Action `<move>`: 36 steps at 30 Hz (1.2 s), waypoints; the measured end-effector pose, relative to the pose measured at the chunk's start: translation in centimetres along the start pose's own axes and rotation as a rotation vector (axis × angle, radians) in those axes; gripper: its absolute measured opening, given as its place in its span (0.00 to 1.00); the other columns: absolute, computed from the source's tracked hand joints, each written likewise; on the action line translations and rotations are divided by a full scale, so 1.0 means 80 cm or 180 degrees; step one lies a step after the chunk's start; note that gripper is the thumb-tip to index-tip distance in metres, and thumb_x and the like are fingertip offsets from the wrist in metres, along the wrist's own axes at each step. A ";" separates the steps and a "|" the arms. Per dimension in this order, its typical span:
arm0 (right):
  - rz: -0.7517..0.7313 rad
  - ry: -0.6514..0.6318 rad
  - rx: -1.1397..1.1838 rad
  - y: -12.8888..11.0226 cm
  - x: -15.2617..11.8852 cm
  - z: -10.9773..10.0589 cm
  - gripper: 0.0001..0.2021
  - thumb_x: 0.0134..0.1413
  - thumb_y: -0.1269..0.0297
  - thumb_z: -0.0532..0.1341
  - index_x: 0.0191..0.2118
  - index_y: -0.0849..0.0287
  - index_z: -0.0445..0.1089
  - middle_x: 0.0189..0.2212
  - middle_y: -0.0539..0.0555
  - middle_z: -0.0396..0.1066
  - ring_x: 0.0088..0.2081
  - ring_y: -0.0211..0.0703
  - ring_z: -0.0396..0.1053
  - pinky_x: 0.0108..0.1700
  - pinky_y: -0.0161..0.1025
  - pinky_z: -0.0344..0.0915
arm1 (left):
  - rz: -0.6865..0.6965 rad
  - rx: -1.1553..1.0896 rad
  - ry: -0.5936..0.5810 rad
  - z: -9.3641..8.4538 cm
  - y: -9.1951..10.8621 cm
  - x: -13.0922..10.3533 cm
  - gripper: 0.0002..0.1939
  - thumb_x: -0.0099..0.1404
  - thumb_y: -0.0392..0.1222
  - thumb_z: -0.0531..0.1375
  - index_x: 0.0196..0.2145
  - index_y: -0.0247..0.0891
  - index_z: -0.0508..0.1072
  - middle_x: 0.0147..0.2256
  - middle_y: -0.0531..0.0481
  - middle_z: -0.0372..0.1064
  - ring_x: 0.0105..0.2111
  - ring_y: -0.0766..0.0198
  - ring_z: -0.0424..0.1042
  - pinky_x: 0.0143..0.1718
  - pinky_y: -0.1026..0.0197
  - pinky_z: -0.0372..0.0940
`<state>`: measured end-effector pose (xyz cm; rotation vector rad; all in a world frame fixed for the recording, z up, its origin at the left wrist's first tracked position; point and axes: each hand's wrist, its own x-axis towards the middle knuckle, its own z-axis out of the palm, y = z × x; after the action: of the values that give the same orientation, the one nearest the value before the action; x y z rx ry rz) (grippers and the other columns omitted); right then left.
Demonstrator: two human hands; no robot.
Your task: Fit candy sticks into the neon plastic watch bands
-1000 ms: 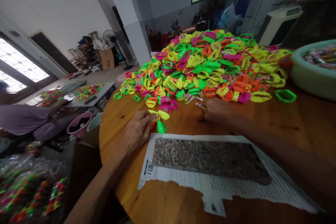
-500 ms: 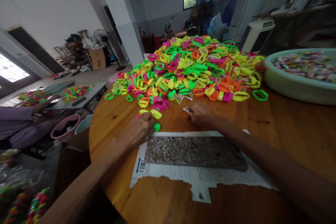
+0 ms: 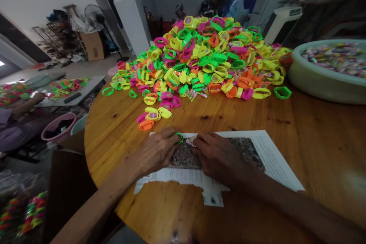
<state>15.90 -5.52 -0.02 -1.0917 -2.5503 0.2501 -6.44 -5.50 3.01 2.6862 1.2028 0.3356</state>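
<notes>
Heaps of neon plastic rings [image 3: 206,53], green, yellow, orange and pink, cover the far half of the round wooden table [image 3: 286,122], spilling toward the near edge at the left, where a small cluster of an orange, a pink and two yellow rings [image 3: 151,117] lies loose. At the far right stands a pale green basin [image 3: 320,84] filled with small wrapped pieces. A single green ring [image 3: 282,92] lies apart just left of the basin. Near the middle of the table a speckled granite slab [image 3: 246,148] rests on a torn white printed sheet [image 3: 274,160]; both hands lie over the slab's left part and hide it. Off the table to the left, another person's arm [image 3: 23,106] rests at a lower grey table strewn with more rings, with a pink bucket [image 3: 55,129] on the floor beside it.

Both forearms come in from the near edge and meet over the slab, palms down. The left hand [image 3: 156,150] has its fingers curled, and its thumb and forefinger pinch a small green plastic ring [image 3: 180,137] at the slab's far left edge. The right hand [image 3: 215,154] sits just beside it, fingertips drawn together on a small pale wrapped piece [image 3: 191,141] that touches the green ring; how tightly it is gripped cannot be told.
</notes>
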 end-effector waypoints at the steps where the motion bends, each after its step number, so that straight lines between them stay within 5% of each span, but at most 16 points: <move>1: 0.0023 0.0085 0.0114 -0.001 0.001 0.001 0.06 0.62 0.71 0.53 0.36 0.60 0.68 0.36 0.56 0.66 0.38 0.45 0.63 0.41 0.41 0.57 | 0.0016 -0.0038 0.0021 0.001 0.000 0.000 0.12 0.71 0.36 0.49 0.42 0.35 0.71 0.41 0.42 0.69 0.43 0.57 0.71 0.44 0.53 0.70; 8: -0.0078 0.0295 0.0218 -0.009 0.003 0.009 0.06 0.62 0.71 0.54 0.37 0.60 0.68 0.35 0.56 0.66 0.36 0.43 0.62 0.37 0.41 0.56 | 0.0148 -0.0192 0.0279 0.007 -0.004 0.000 0.11 0.72 0.35 0.49 0.44 0.36 0.70 0.42 0.42 0.69 0.43 0.58 0.70 0.44 0.55 0.69; 21: -0.0827 -0.0075 -0.1359 -0.034 0.005 -0.001 0.10 0.47 0.77 0.57 0.36 0.63 0.71 0.35 0.60 0.65 0.36 0.52 0.60 0.38 0.48 0.57 | -0.0014 -0.0473 0.0154 0.018 -0.005 -0.010 0.14 0.68 0.28 0.50 0.49 0.38 0.63 0.50 0.41 0.67 0.55 0.56 0.66 0.54 0.52 0.67; 36: -0.0693 0.0151 -0.0932 -0.029 0.026 0.015 0.10 0.44 0.78 0.55 0.30 0.58 0.68 0.29 0.57 0.64 0.29 0.49 0.58 0.31 0.47 0.55 | -0.0308 -0.0561 -0.0040 0.021 -0.003 -0.018 0.13 0.67 0.29 0.50 0.48 0.39 0.60 0.51 0.40 0.64 0.54 0.55 0.65 0.53 0.51 0.68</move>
<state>12.57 -5.60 0.06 -0.8899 -2.6918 -0.2086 -7.13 -6.56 1.16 2.4683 1.2329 0.3904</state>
